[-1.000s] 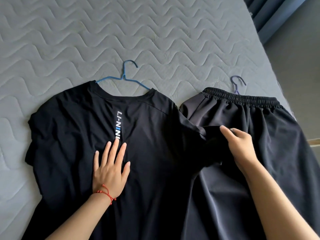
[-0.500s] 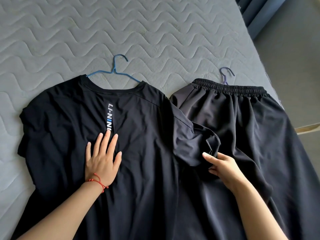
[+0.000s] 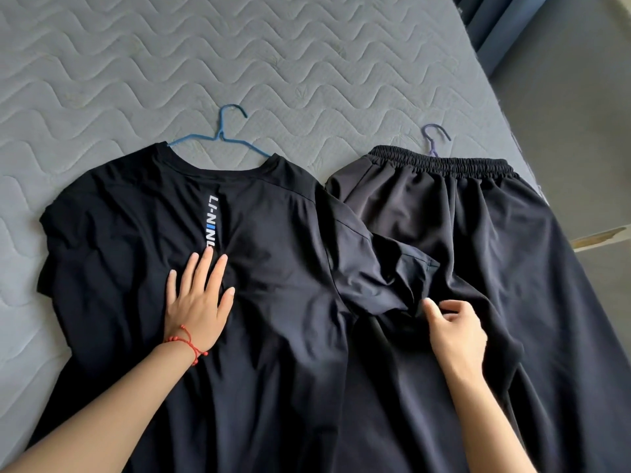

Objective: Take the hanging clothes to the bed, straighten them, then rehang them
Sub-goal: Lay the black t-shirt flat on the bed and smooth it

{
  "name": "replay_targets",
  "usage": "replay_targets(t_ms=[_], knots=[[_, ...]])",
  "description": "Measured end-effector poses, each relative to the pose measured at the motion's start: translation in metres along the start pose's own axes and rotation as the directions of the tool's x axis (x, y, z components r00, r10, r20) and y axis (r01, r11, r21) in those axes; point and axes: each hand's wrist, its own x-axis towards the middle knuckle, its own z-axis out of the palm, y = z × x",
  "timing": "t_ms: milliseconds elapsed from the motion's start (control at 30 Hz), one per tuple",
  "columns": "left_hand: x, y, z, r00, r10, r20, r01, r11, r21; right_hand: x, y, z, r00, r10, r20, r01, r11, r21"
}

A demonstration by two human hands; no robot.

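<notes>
Down toward the near side, the right hand (image 3: 456, 331) has dragged the shirt (image 3: 143, 240) sleeve (image 3: 379, 278), pinching its hem over the trousers (image 3: 495, 233); left hand (image 3: 198, 298) presses flat, fingers straight.

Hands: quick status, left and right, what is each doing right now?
Left hand: open, fingers straight, pressing flat on the black T-shirt.
Right hand: fingers curled, touching the T-shirt sleeve; whether it grips cannot be told.

Left hand (image 3: 198, 302) flat on T-shirt (image 3: 136, 233) — right hand (image 3: 456, 331) pinching sleeve (image 3: 382, 278).
</notes>
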Motion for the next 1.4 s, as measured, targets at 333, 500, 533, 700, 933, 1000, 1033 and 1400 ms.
replay_targets(t_ms=[333, 500, 533, 700, 933, 1000, 1033, 1400], knots=[[-0.042, 0.001, 0.009, 0.997, -0.048, -0.053, 0.045, 0.998, -0.051, 0.045, -0.061, 0.049, 0.690, -0.690, 0.218, 0.706, 0.575, -0.413], [-0.042, 0.000, 0.010, 0.997, -0.048, -0.055, 0.045, 0.998, -0.054, 0.071, -0.068, 0.052, 0.767, -0.636, 0.083, 0.562, 0.604, -0.565], [-0.042, 0.000, 0.010, 0.998, -0.047, -0.052, 0.045, 0.998, -0.052, 0.074, -0.069, 0.047, 0.819, -0.574, -0.013, 0.475, 0.690, -0.547], [-0.042, 0.000, 0.010, 0.999, -0.038, -0.033, 0.037, 0.999, -0.032, 0.042, -0.079, 0.066, 0.734, -0.660, -0.158, 0.552, 0.716, -0.427], [-0.038, -0.004, 0.005, 0.995, -0.011, -0.096, -0.002, 0.990, -0.138, -0.100, -0.107, 0.176, 0.412, -0.875, 0.255, 0.908, 0.371, -0.194], [-0.034, -0.017, -0.002, 0.981, -0.042, -0.191, 0.000, 0.977, -0.215, -0.113, -0.111, 0.200, 0.454, -0.838, 0.303, 0.889, 0.404, -0.215], [-0.031, -0.028, -0.008, 0.967, -0.083, -0.240, 0.023, 0.970, -0.241, -0.114, -0.110, 0.208, 0.474, -0.821, 0.317, 0.879, 0.417, -0.233], [0.034, -0.193, -0.057, 0.589, -0.807, -0.031, 0.540, 0.422, -0.728, -0.114, -0.104, 0.219, 0.499, -0.815, 0.294, 0.861, 0.426, -0.278]])
